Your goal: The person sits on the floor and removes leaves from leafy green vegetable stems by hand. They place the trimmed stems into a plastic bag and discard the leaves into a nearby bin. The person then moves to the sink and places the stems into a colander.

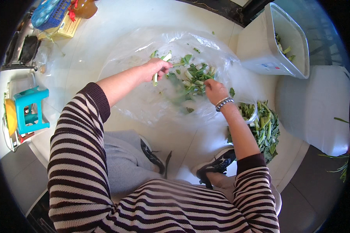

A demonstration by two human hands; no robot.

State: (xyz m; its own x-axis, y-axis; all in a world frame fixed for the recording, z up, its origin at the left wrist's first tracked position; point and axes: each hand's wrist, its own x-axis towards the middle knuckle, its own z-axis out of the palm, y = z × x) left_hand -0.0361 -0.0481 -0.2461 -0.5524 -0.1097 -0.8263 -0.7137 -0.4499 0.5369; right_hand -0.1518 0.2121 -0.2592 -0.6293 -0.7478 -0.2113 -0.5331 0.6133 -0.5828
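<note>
My left hand point(156, 70) grips pale green vegetable stalks point(155, 79), whose cut end sticks up past the fingers. My right hand point(216, 91), with a beaded bracelet on its wrist, is at the right edge of a heap of torn leaves and stem pieces point(197, 77). Its fingers are bent together, and I cannot tell whether anything is between them. Under both hands a clear plastic sheet or bag point(128, 96) spreads over the floor, with small leaf scraps on it. A blurred green leaf point(178, 87) shows between my hands.
Leafy greens point(265, 131) are piled beside my right forearm. A white bin point(255, 49) at the upper right holds some scraps, near a large pale container point(312, 107). To the left stands a turquoise plastic stool point(32, 110). A box point(68, 26) and brown jar point(86, 8) are farther back.
</note>
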